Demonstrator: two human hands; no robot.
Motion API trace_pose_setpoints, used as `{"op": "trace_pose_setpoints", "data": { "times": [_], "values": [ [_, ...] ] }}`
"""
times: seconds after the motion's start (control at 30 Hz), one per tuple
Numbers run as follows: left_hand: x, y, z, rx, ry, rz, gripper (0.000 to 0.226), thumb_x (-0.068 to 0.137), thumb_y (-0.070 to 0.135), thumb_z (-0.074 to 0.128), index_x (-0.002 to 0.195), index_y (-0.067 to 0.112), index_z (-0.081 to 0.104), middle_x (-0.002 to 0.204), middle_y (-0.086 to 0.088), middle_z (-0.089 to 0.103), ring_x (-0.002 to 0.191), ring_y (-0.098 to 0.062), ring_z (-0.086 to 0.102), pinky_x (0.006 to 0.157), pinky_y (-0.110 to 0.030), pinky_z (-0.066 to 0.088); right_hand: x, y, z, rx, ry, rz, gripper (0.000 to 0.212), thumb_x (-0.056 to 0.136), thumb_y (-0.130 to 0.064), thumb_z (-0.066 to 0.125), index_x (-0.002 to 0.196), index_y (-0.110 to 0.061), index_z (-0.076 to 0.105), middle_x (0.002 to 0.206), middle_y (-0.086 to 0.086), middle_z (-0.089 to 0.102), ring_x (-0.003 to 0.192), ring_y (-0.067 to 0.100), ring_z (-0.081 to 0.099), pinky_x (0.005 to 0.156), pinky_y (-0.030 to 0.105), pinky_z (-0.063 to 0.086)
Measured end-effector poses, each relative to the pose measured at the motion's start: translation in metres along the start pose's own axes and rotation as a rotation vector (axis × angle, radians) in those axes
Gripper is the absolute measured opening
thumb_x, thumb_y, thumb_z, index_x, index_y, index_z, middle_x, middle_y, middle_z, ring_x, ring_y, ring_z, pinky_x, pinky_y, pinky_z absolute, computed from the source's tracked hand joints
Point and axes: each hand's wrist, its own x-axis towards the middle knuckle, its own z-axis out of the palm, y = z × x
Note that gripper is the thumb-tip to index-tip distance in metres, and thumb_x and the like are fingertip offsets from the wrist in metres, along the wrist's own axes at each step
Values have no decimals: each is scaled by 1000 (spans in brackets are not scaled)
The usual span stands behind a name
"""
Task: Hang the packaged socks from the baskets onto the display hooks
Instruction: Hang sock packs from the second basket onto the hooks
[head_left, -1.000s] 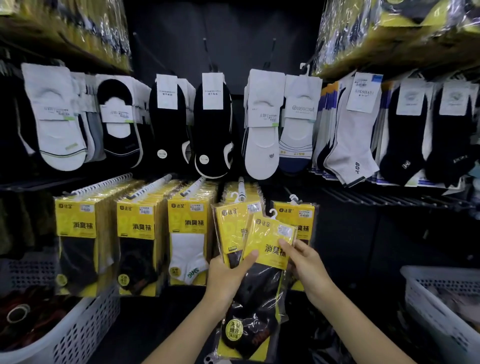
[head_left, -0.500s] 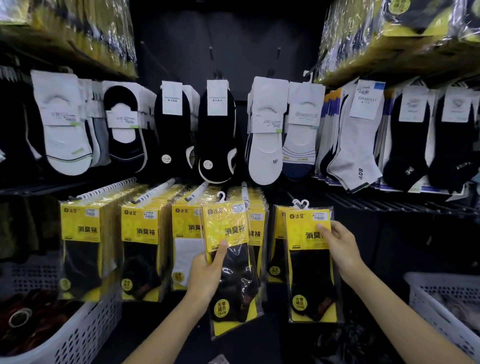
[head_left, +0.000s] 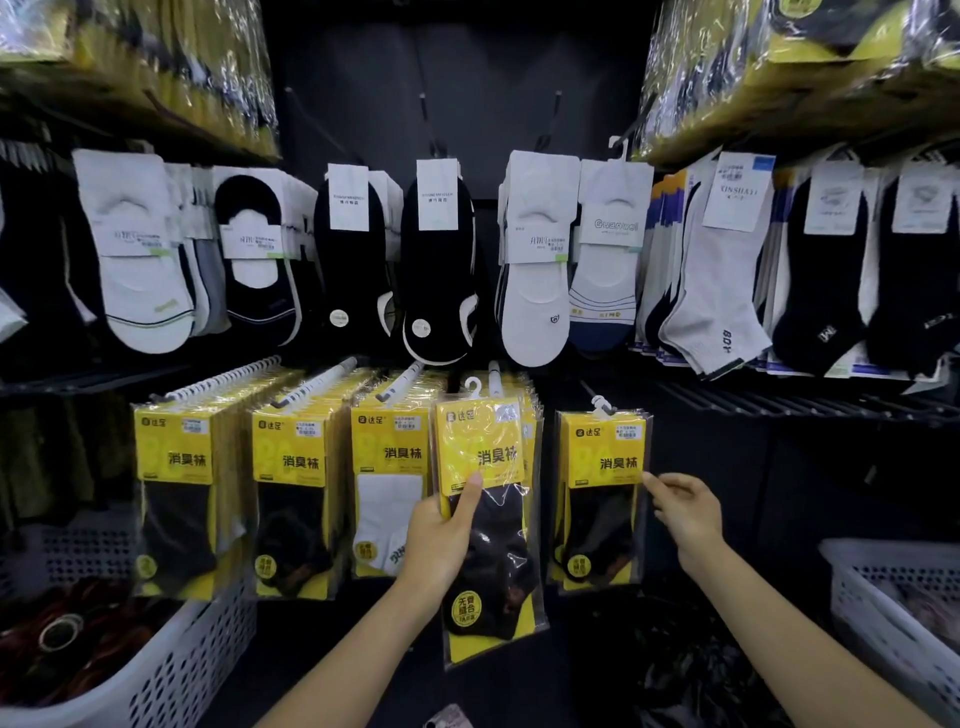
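Dark display panels hold rows of hanging socks, with yellow packs on white display hooks (head_left: 402, 378) along the lower row. Half a second ago the right hand (head_left: 685, 506) pinched the top corner of the pack on the fifth hook (head_left: 600, 402); that hung pack (head_left: 602, 499) now hangs by its own white hanger, and the hand has let go, fingers loosely spread, fingertips just beside the pack's right edge. The left hand (head_left: 441, 535) still grips the held pack (head_left: 488, 519), thumb pressed on its front at the yellow card's lower edge, fingers behind. This pack has risen slightly: its hanger (head_left: 472, 385) is now level with the tip of the fourth hook (head_left: 494, 375), just beside it, not threaded on. The pack's long axis runs near vertical, hanger end up, the bottom tilted a little to the right, black sock facing the camera. It overlaps the stack behind it. White perforated baskets sit low at the left (head_left: 171, 670) and right (head_left: 883, 618) edges.
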Motion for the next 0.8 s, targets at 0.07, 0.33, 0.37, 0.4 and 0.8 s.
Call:
{"op": "trace_pose_setpoints", "data": {
  "times": [0.07,0.33,0.37,0.4,0.8],
  "values": [
    [1,-3,8,-14,-29,12,46,89,49,53,58,18,42,35,12,32,35,0,36,38,-7,29,-11,2,0,7,-41,-26,29,85,-23,70,106,-6,62,106,10,63,99,22,60,92,38,51],
    [-13,1,62,-41,-287,114,31,92,39,55,104,14,69,82,2,67,69,-3,62,61,-6,43,-64,-20,17,146,-448,-128,21,92,-34,58,105,-19,67,92,-9,75,83,3,70,64,13,52],
    [-15,1,68,-52,-309,126,26,92,37,57,107,19,68,91,5,70,77,1,65,67,-6,45,-65,-20,16,189,-418,-122,19,92,-29,59,105,-19,67,93,-7,75,84,5,71,62,12,52],
    [-16,2,74,-61,-319,131,22,92,36,58,108,23,66,97,7,71,85,2,65,72,-6,46,-65,-20,14,224,-377,-118,16,92,-26,59,104,-19,67,93,-5,75,83,7,71,61,12,52],
    [-10,-1,93,-41,-370,16,66,90,49,54,147,26,29,140,6,43,104,1,48,72,-7,39,-24,-24,4,63,-202,-208,9,92,-18,60,99,-15,65,98,3,71,90,15,67,71,22,51]
  ]
}}
